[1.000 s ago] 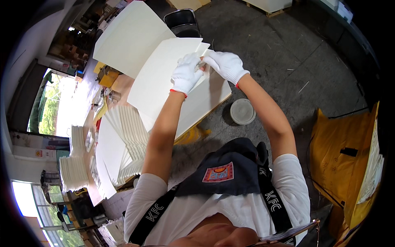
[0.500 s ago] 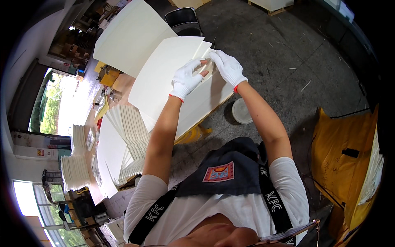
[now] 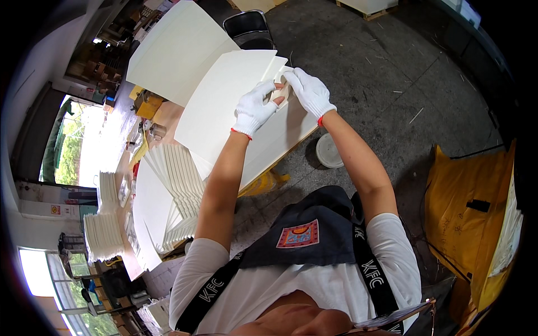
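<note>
Both my hands wear white knit gloves with red cuffs, and bare thumb and finger tips show on the left one. Between them is a small folded piece of white card [image 3: 282, 95] at the right edge of large white sheets [image 3: 216, 103] on the table. My left hand [image 3: 255, 107] has its bent fingers and thumb on the card's left side. Around its far and right side curl the fingers of my right hand [image 3: 310, 92], held close together. The gloves partly hide the card, and the right thumb does not show clearly.
Fanned white folded card stacks [image 3: 179, 179] lie on the table's left, with more piles [image 3: 102, 235] beyond. A large upright white board [image 3: 179, 53] stands behind. A lidded pale bucket [image 3: 329, 151] is on the floor below the table edge. A black chair [image 3: 248, 28] and yellow sack [image 3: 462, 213] stand nearby.
Both hands keep almost the same place on the folded card, with only slight finger movement. The view has shifted a little.
</note>
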Action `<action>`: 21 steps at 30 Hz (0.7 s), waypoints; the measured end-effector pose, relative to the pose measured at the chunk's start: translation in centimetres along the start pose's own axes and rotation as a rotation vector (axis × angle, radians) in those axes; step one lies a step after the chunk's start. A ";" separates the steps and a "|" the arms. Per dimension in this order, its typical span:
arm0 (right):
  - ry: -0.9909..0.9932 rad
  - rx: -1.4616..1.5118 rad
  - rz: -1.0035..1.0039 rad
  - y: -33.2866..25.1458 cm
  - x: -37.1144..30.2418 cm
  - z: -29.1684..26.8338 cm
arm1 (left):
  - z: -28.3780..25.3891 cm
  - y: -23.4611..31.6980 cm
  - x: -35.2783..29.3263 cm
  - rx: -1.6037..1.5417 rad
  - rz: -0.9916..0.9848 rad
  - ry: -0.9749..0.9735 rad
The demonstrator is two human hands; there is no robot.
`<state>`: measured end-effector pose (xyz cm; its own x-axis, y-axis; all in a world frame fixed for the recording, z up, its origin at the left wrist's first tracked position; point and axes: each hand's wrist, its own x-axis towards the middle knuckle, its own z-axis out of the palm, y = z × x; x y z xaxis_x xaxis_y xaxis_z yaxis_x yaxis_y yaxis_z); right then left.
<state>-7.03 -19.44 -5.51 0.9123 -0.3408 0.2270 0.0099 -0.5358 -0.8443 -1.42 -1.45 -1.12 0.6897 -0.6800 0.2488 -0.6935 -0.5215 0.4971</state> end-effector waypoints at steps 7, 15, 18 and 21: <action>-0.009 -0.026 -0.051 0.0 -0.3 -0.2 | 0.1 0.0 -0.1 -0.032 -0.020 0.043; 0.033 -0.041 -0.093 1.1 0.0 0.6 | 0.3 -0.2 -0.1 0.020 0.003 -0.004; 0.025 -0.031 -0.071 0.9 0.0 0.5 | 0.4 -0.3 0.0 -0.008 -0.033 -0.012; 0.024 -0.021 -0.071 0.7 0.0 0.4 | 0.3 -0.2 0.1 0.013 -0.028 -0.024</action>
<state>-6.92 -19.52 -6.28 0.8994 -0.3196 0.2982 0.0660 -0.5751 -0.8155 -1.32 -1.55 -1.41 0.7041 -0.6768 0.2148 -0.6766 -0.5475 0.4925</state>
